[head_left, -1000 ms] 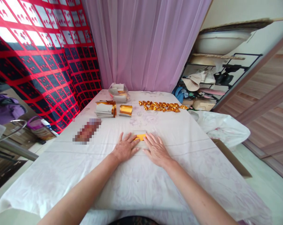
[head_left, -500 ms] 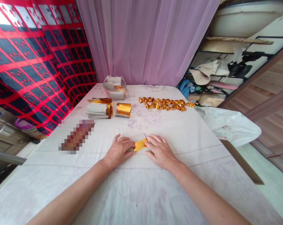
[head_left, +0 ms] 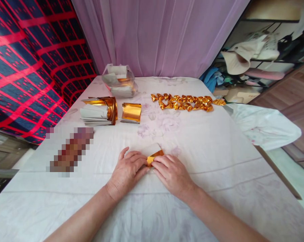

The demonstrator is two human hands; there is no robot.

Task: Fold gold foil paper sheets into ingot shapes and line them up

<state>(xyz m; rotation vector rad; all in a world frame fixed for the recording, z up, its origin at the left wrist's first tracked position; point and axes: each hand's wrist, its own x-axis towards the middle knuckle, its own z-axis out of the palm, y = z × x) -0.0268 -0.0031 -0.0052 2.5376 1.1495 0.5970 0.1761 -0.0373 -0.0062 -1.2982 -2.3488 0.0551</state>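
A sheet of gold foil paper point(head_left: 154, 156) with a pale back lies partly folded on the table in front of me. My left hand point(head_left: 126, 171) grips its left end, the thumb and fingertips close together at the gold part. On the other side my right hand point(head_left: 173, 173) has its fingers curled onto the gold strip, pressing it near the middle. Both sets of fingertips almost meet, and they hide part of the fold. The far pale edge sticks out beyond the hands.
A thick stack of foil sheets point(head_left: 98, 114) and a smaller stack point(head_left: 132, 112) lie at the back left. Behind them sits a clear plastic bag point(head_left: 119, 82) of more paper. Twisted gold foil pieces point(head_left: 176, 98) line the back right. A pixelated object point(head_left: 72, 151) is at left.
My hands have moved closer together on the foil paper. The right fingers have shifted inward and curled over the gold strip. The view has tilted down and come nearer.
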